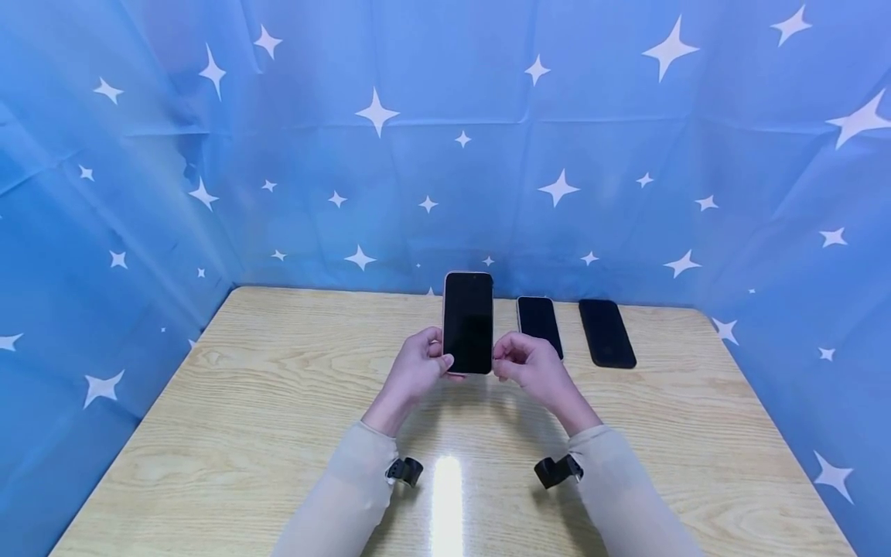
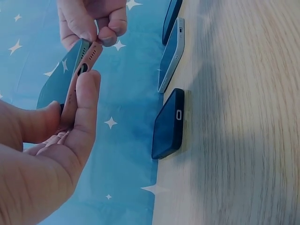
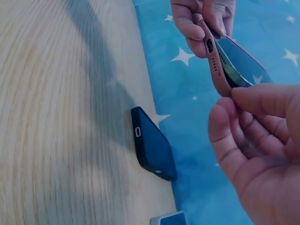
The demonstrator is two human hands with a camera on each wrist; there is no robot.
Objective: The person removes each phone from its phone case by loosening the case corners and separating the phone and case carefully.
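A phone with a dark screen (image 1: 469,321) is held up above the table, screen toward the head camera. My left hand (image 1: 414,363) grips its lower left corner, thumb on the front edge and fingers behind. Around the phone sits a pink case (image 3: 219,82), its port opening and speaker holes showing along the bottom edge. At the lower right corner my right hand (image 1: 532,367) pinches the case between thumb and forefinger. There, in the right wrist view, a gap shows between the case and the phone's green-tinted edge (image 3: 239,75).
Three phones lie in a row along the table's far edge: a black-cased one (image 2: 168,124), hidden behind the held phone in the head view, a pale-edged one (image 1: 540,325), and a black one (image 1: 607,333). A blue starred curtain (image 1: 445,193) hangs behind the wooden table (image 1: 278,418).
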